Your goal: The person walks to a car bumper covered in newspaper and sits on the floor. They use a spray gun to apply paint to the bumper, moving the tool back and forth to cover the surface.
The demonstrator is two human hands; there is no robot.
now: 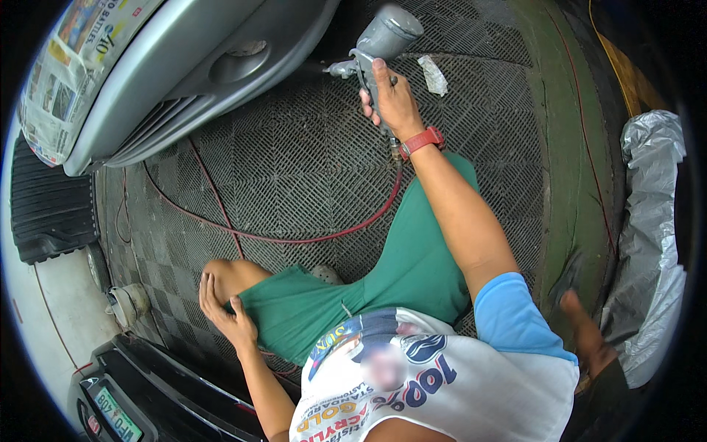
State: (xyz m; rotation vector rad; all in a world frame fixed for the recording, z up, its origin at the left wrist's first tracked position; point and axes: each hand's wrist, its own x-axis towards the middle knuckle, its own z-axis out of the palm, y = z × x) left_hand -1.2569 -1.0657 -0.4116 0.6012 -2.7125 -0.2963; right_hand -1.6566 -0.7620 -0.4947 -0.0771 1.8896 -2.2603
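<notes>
My right hand (396, 105) is wrapped round the handle of a grey, paint-smeared spray gun (390, 33) with a cup on top. Its nozzle points left, toward a silver-grey car bumper (184, 81), and does not touch it. A faint mist seems to show at the nozzle. From the bottom of the handle a red hose (294, 240) curves away over the floor. My left hand (230, 313) lies on my bent left knee, fingers stretched out, holding nothing. Newspaper (74, 70) covers part of the car above the bumper.
Dark ribbed matting (272, 169) covers the floor, with a crumpled paper scrap (433, 76) on it. At left are a black ribbed panel (55, 199) and a black car part (169, 383). Silver sheeting (652, 221) and another person's leg (585, 331) are at right.
</notes>
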